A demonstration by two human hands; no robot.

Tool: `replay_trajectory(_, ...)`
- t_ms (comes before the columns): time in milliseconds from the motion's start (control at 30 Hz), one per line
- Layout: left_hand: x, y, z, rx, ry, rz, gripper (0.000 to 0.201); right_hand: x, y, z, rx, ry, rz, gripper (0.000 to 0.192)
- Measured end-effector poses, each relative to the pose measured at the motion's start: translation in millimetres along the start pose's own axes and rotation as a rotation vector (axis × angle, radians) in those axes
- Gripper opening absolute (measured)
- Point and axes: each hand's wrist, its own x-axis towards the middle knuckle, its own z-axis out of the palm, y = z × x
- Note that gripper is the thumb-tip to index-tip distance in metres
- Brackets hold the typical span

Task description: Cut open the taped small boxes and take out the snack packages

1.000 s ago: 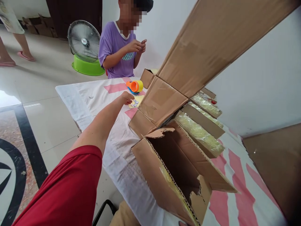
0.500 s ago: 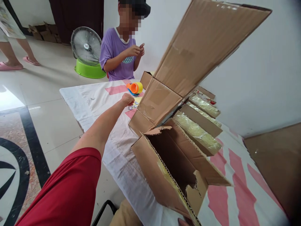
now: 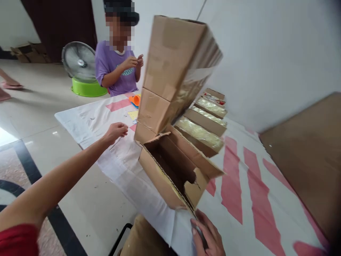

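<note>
My left hand point(image 3: 117, 132) is over the table's left side, its fingers curled together; whether anything small is in them is hidden. In front of it lie a yellow sheet point(image 3: 132, 115) and small pale pieces, partly behind a tall cardboard box point(image 3: 170, 57). At the bottom, my right hand point(image 3: 209, 234) is closed around a dark, narrow object point(image 3: 203, 239) that I cannot make out, close to the near corner of an open carton point(image 3: 161, 181). That carton has torn flaps and a dark inside.
Several open cartons with clear-wrapped yellowish contents point(image 3: 199, 129) line the table behind. An orange plastic piece point(image 3: 136, 100) lies near a person in a purple shirt point(image 3: 114, 71). A fan point(image 3: 80, 62) sits on a green tub point(image 3: 87, 87). Brown board point(image 3: 306, 149) stands at right.
My left hand has drawn back toward me from the yellow sheet. My right hand has come further into view at the carton's near corner. The camera view has shifted.
</note>
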Motion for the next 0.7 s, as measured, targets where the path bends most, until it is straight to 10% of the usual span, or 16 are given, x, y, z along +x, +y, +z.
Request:
replay_trajectory(267,-119.3,-38.6,23.1,-0.014,-0.251,0.132,0.060,22.6,-63.4,11.4,0.225,0.124,0.070,0.060)
replay_trajectory(433,-131.7,-54.7,46.5,-0.111,-0.257,0.161,0.062,55.8,-90.8,22.5,0.453,0.103,0.122,0.090)
replay_trajectory(700,-142.9,-61.1,76.7,-0.111,-0.163,0.155,0.061,74.0,-73.3,20.3,0.524,0.174,0.205,0.088)
